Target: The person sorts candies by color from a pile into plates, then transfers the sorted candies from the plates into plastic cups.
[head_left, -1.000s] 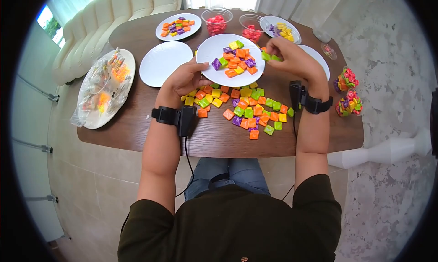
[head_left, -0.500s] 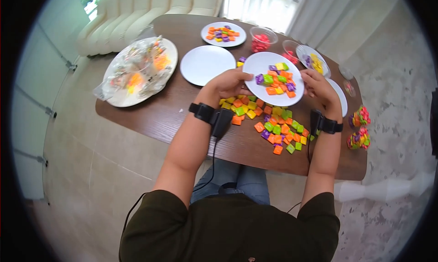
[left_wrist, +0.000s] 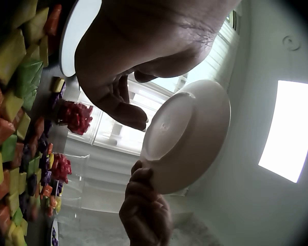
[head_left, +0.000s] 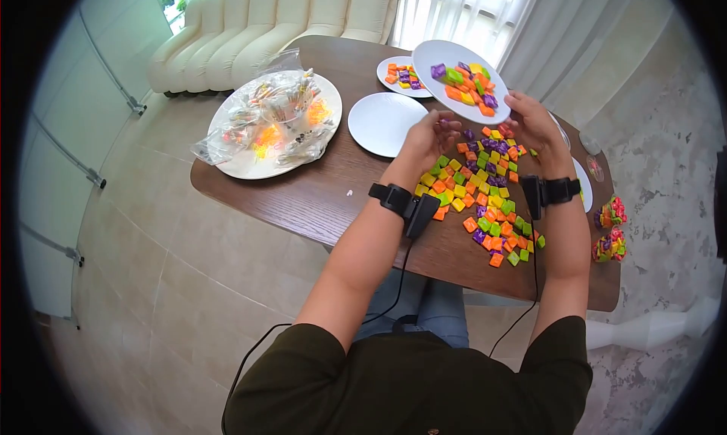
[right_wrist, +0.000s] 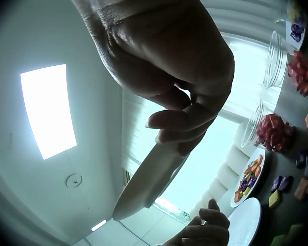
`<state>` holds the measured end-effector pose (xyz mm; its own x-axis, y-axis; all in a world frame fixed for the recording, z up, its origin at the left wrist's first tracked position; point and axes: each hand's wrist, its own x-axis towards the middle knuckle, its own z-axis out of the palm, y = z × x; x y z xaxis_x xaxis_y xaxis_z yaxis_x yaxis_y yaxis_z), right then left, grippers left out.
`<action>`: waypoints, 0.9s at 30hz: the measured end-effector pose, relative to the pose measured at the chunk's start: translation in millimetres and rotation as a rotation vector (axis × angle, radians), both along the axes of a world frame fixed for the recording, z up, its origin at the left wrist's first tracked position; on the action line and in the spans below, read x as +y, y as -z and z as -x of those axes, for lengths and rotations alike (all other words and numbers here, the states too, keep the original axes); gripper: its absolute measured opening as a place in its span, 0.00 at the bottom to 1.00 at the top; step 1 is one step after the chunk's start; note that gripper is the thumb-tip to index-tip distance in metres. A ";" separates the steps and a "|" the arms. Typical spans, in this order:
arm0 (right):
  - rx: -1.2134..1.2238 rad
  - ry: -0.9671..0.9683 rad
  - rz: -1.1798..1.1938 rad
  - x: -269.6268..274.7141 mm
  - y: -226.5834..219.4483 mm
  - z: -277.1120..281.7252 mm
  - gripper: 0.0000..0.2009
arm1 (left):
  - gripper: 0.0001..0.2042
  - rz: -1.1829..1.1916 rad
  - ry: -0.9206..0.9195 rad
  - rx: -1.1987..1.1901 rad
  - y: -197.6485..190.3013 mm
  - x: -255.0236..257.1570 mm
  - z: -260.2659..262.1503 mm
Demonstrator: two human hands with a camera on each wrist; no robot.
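Note:
A white plate [head_left: 442,50] bearing orange, purple, yellow and green wrapped squares is held up above the table by the right hand [head_left: 536,124], which pinches its lower right rim. The right wrist view shows that hand's fingers [right_wrist: 182,125] curled at the edge of the tilted plate [right_wrist: 143,184]. Below and left of the plate, the left hand [head_left: 433,138] touches nothing, its fingers loosely bent. In the left wrist view a space shows between the left hand [left_wrist: 138,56] and the plate's underside [left_wrist: 195,138]. Loose colourful squares [head_left: 485,185] lie on the table under both hands.
An empty white plate [head_left: 386,124] lies left of the hands, with a plate of mixed squares [head_left: 395,65] behind it. A large oval plate [head_left: 227,162] holds plastic-bagged items at the left. Filled cups [head_left: 610,244] stand at the right edge of the table [head_left: 288,208].
The right hand has gone from holding green squares to gripping the plate, which has risen and tilted. The left hand has let go of the plate. The head view has shifted.

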<state>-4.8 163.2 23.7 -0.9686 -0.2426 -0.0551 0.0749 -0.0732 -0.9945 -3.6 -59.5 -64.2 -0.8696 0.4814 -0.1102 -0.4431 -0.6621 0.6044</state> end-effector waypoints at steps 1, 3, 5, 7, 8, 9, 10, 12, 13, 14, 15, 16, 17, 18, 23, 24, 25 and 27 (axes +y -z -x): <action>0.023 0.085 -0.104 -19.3 -6.6 10.3 0.09 | 0.12 0.025 0.022 0.019 6.0 6.5 -2.2; -0.047 0.117 -0.072 -49.4 -6.3 43.0 0.07 | 0.11 0.058 0.087 0.042 19.7 19.2 -1.9; -0.149 0.179 -0.020 -79.6 2.9 77.0 0.05 | 0.12 0.060 0.126 0.027 19.6 25.5 -5.3; -0.209 0.283 -0.125 -117.5 7.0 99.2 0.07 | 0.12 0.038 0.104 0.031 26.9 35.7 -6.5; -0.252 0.301 -0.130 -134.4 10.9 112.7 0.06 | 0.11 0.037 0.099 0.047 25.4 37.2 -10.3; -0.291 0.359 -0.127 -151.7 14.5 124.4 0.07 | 0.10 -0.028 0.109 0.021 31.9 41.5 -7.2; -0.300 0.350 -0.207 -162.2 26.9 146.9 0.08 | 0.08 -0.093 0.118 -0.006 39.6 46.7 -4.3; -0.232 0.242 -0.354 -176.2 48.1 177.6 0.06 | 0.03 -0.124 0.089 -0.037 48.1 57.7 -10.6; -0.259 0.303 -0.264 -186.5 53.7 185.1 0.08 | 0.03 -0.147 0.183 -0.033 56.6 60.9 -4.0; -0.286 0.359 -0.173 -199.5 61.5 191.6 0.09 | 0.05 -0.220 0.272 -0.124 65.6 64.2 0.3; -0.316 0.414 -0.079 -214.3 67.2 193.8 0.10 | 0.07 -0.287 0.358 -0.223 66.7 63.9 1.5; -0.349 0.469 0.017 -222.4 83.1 210.5 0.12 | 0.10 -0.343 0.440 -0.327 63.8 61.6 1.1; -0.273 0.361 -0.113 -208.1 134.5 265.0 0.11 | 0.10 -0.399 0.487 -0.368 68.2 64.6 2.3; -0.314 0.379 -0.148 -220.2 120.9 256.0 0.10 | 0.11 -0.445 0.500 -0.351 72.3 66.4 5.5; -0.406 0.415 -0.222 -258.5 98.2 239.8 0.11 | 0.14 -0.674 0.496 -0.184 89.9 71.7 14.6; -0.405 0.406 -0.230 -260.5 100.5 243.4 0.11 | 0.15 -0.710 0.498 -0.166 92.5 69.9 13.5; -0.407 0.416 -0.190 -263.0 102.8 246.6 0.11 | 0.16 -0.731 0.498 -0.158 94.6 68.9 12.4; -0.401 0.396 -0.209 -269.2 107.2 251.7 0.11 | 0.17 -0.769 0.502 -0.134 96.1 68.6 11.8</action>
<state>-256.5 -106.1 -83.5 -0.8771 0.1874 -0.4422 0.4539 0.0222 -0.8908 -15.4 9.1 -160.3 -0.5425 0.7806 0.3105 -0.8209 -0.5711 0.0017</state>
